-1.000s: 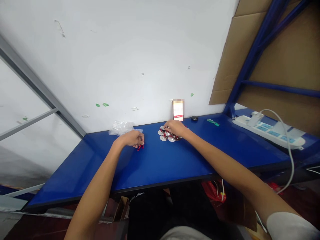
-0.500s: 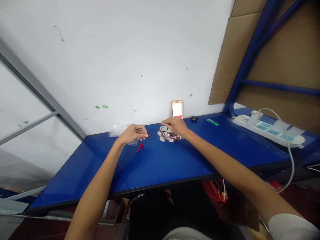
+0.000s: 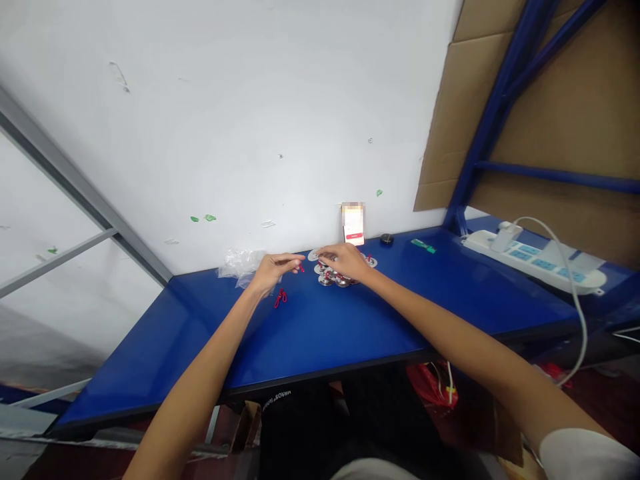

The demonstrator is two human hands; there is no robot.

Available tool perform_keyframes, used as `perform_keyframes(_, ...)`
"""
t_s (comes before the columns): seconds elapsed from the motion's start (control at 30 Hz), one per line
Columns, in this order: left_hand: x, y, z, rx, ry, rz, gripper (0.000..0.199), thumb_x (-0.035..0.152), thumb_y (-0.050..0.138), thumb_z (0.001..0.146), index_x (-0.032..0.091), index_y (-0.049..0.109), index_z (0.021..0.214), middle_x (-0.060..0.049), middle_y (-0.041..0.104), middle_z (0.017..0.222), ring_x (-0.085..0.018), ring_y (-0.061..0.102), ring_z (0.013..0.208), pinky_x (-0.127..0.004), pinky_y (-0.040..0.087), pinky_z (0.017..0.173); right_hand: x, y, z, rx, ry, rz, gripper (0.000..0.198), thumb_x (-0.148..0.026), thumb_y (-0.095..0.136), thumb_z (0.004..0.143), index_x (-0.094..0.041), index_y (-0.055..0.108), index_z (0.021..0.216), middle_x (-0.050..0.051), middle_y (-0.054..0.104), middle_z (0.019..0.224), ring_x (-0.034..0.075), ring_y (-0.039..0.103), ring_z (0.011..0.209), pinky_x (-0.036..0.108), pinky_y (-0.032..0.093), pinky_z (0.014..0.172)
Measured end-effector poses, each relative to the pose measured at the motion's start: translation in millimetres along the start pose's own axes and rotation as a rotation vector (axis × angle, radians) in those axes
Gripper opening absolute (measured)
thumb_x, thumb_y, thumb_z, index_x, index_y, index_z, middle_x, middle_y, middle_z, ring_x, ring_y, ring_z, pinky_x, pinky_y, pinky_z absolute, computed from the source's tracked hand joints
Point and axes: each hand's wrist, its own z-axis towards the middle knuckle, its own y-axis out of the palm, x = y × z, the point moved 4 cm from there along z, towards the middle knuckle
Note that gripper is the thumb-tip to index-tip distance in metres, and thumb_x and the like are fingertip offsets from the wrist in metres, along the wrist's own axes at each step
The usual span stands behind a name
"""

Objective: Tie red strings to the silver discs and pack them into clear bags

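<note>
My left hand [image 3: 275,270] is closed in a pinch, and a short bit of red cord [image 3: 301,268] pokes out at its fingertips. My right hand [image 3: 347,260] is bent over a pile of round silvery metal discs [image 3: 343,281], several with red cord on them. At its fingertips shows one pale metal disc [image 3: 313,255], apparently gripped at the edge; the fingers partly cover it. A looped red cord [image 3: 281,298] lies on the blue table [image 3: 320,333] below my left hand.
Behind my left hand lies crumpled clear plastic [image 3: 240,263]. A lit phone [image 3: 354,223] leans on the wall behind the discs. Farther right are a small black round object [image 3: 387,239], a green item [image 3: 423,246] and a white power strip [image 3: 535,260] with a cable.
My left hand has moved slightly right, toward the pile. My right hand has shifted a little left and down, and a disc now shows at its fingertips.
</note>
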Motion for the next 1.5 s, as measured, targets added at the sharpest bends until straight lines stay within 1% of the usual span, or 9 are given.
perform_keyframes(0.13, -0.4, 4.3, -0.5, 0.034, 0.014, -0.160, 0.041, 0.048, 0.084, 0.085, 0.016, 0.081, 0.112, -0.013, 0.079, 0.110, -0.027, 0.075, 0.108, -0.041, 0.060, 0.097, 1.0, 7.3, -1.0, -0.017, 0.072, 0.223, 0.025, -0.029, 0.076, 0.092, -0.026, 0.083, 0.116, 0.003, 0.085, 0.099, 0.024, 0.082, 0.089, 0.037, 0.067, 0.086)
perform_keyframes(0.33, -3.0, 3.5, 0.6, 0.077, 0.013, -0.087, 0.045, 0.045, 0.089, 0.080, 0.017, 0.080, 0.113, -0.008, 0.077, 0.088, -0.020, 0.074, 0.082, -0.034, 0.060, 0.080, 0.6, 14.9, -2.0, -0.014, 0.122, 0.355, 0.025, -0.032, 0.078, 0.091, -0.025, 0.084, 0.115, 0.005, 0.083, 0.112, 0.027, 0.082, 0.098, 0.040, 0.068, 0.091)
perform_keyframes(0.63, -8.8, 3.2, 4.4, 0.122, 0.038, -0.025, 0.043, 0.048, 0.088, 0.079, 0.016, 0.084, 0.108, -0.013, 0.082, 0.108, -0.029, 0.077, 0.103, -0.045, 0.060, 0.099, 7.6, 19.4, -1.8, 0.034, 0.176, 0.327, 0.020, -0.025, 0.072, 0.094, -0.022, 0.085, 0.108, 0.005, 0.084, 0.108, 0.024, 0.082, 0.096, 0.035, 0.066, 0.092)
perform_keyframes(0.77, -12.8, 1.0, 3.4, 0.265, -0.012, 0.027, 0.046, 0.041, 0.091, 0.075, 0.016, 0.082, 0.113, -0.013, 0.083, 0.104, -0.031, 0.078, 0.104, -0.046, 0.060, 0.100, 8.6, 22.1, -1.3, 0.062, 0.178, 0.330, 0.018, -0.020, 0.071, 0.093, -0.023, 0.085, 0.103, 0.004, 0.084, 0.104, 0.024, 0.082, 0.096, 0.036, 0.066, 0.093)
perform_keyframes(0.87, -12.9, 0.6, 3.0, 0.349, -0.007, 0.096, 0.039, 0.040, 0.091, 0.074, 0.016, 0.083, 0.104, -0.013, 0.082, 0.109, -0.031, 0.079, 0.100, -0.044, 0.062, 0.094, 6.4, 21.8, -1.3, 0.068, 0.176, 0.344, 0.017, -0.019, 0.070, 0.093, -0.023, 0.085, 0.102, 0.004, 0.084, 0.103, 0.024, 0.082, 0.096, 0.037, 0.066, 0.092)
perform_keyframes(0.97, -11.6, 5.2, 3.3, 0.320, 0.042, 0.098, 0.035, 0.045, 0.088, 0.079, 0.015, 0.083, 0.097, -0.013, 0.081, 0.111, -0.028, 0.079, 0.094, -0.040, 0.065, 0.086, 2.9, 20.6, -1.8, 0.066, 0.185, 0.375, 0.016, -0.020, 0.071, 0.093, -0.023, 0.085, 0.102, 0.004, 0.084, 0.105, 0.025, 0.082, 0.097, 0.037, 0.067, 0.091)
perform_keyframes(1.1, -10.5, 15.1, 2.0, 0.219, 0.065, 0.145, 0.038, 0.049, 0.076, 0.091, 0.015, 0.082, 0.106, -0.010, 0.081, 0.091, -0.023, 0.076, 0.075, -0.035, 0.064, 0.067, -0.9, 20.5, -2.8, 0.059, 0.220, 0.409, 0.016, -0.023, 0.072, 0.092, -0.022, 0.084, 0.102, 0.006, 0.084, 0.103, 0.026, 0.082, 0.094, 0.038, 0.069, 0.084)
perform_keyframes(1.3, -2.1, 25.8, -3.2, 0.203, 0.221, 0.364, 0.020, 0.037, 0.072, 0.094, 0.022, 0.084, 0.100, -0.006, 0.082, 0.100, -0.022, 0.077, 0.082, -0.035, 0.063, 0.079, -4.7, 22.8, -3.3, 0.034, 0.248, 0.470, 0.014, -0.022, 0.071, 0.091, -0.020, 0.082, 0.099, 0.007, 0.084, 0.101, 0.025, 0.082, 0.094, 0.036, 0.068, 0.082)
perform_keyframes(1.5, -7.8, 24.4, -3.7, 0.263, 0.202, 0.365, 0.015, 0.030, 0.079, 0.088, 0.021, 0.082, 0.099, -0.006, 0.083, 0.095, -0.024, 0.079, 0.084, -0.037, 0.064, 0.082, -6.7, 26.1, -5.4, 0.073, 0.231, 0.458, 0.010, -0.026, 0.076, 0.086, -0.022, 0.069, 0.091, 0.004, 0.081, 0.089, 0.024, 0.082, 0.086, 0.038, 0.067, 0.083)
